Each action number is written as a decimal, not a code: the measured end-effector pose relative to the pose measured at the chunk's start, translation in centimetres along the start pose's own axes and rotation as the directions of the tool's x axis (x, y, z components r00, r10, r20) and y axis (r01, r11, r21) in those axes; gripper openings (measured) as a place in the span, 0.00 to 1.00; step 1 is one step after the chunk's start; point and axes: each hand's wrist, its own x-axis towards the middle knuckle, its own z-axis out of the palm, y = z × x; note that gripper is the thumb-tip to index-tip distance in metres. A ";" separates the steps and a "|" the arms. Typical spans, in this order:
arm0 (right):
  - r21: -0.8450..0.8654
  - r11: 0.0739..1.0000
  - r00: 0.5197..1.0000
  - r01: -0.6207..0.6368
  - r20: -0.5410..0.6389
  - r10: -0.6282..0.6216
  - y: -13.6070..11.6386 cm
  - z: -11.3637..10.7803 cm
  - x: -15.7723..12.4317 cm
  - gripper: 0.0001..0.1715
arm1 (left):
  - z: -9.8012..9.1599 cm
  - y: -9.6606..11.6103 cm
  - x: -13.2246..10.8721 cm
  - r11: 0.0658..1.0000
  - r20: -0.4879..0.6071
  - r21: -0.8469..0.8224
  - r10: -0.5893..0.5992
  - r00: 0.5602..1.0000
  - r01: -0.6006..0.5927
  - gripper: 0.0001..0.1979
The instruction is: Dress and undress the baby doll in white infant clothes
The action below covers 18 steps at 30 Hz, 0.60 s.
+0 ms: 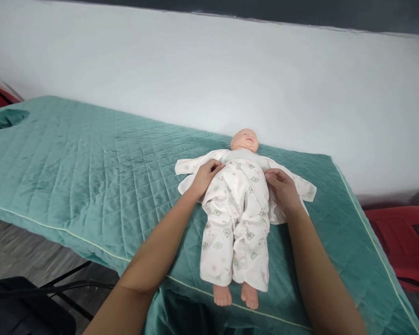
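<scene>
A baby doll [245, 139] lies on its back, head toward the wall and bare feet toward me. White printed trousers [235, 209] cover its legs and reach high up its belly. Beneath and beside it spreads a white jacket [302, 186], open at the front, its sleeves out to both sides. At the left edge of the waistband, my left hand [209, 174] has its fingers closed on the trousers. My right hand [282, 186] pinches the opposite edge of the waistband. Both thumbs and some fingertips are partly hidden.
A green quilted cover [91, 177] drapes the long bed, which has an oval hole [7, 118] at its far left end. Behind stands a white wall [195, 70]. A red chair [401, 242] is at the right, and a black object [24, 307] sits at the lower left.
</scene>
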 end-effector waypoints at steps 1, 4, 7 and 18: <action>0.004 1.000 1.000 0.007 -0.016 -0.007 0.0 0.0 0.0 0.17 | -0.1 -0.1 -0.1 1.000 0.001 0.000 -0.002 1.000 0.002 0.16; 0.010 1.000 0.999 0.028 -0.041 -0.028 -0.1 -0.2 -0.1 0.16 | -0.3 -0.2 -0.7 1.000 -0.003 -0.007 -0.015 1.000 0.015 0.15; -0.011 0.999 0.997 0.053 -0.054 -0.053 0.0 -0.4 -0.4 0.14 | -0.7 -0.3 -1.1 0.999 0.001 -0.021 -0.044 0.999 0.044 0.14; -0.250 0.963 0.994 0.102 0.056 -0.091 0.0 -0.6 -1.6 0.14 | -3.4 0.4 -1.7 0.980 0.373 -0.070 -0.145 0.916 0.184 0.17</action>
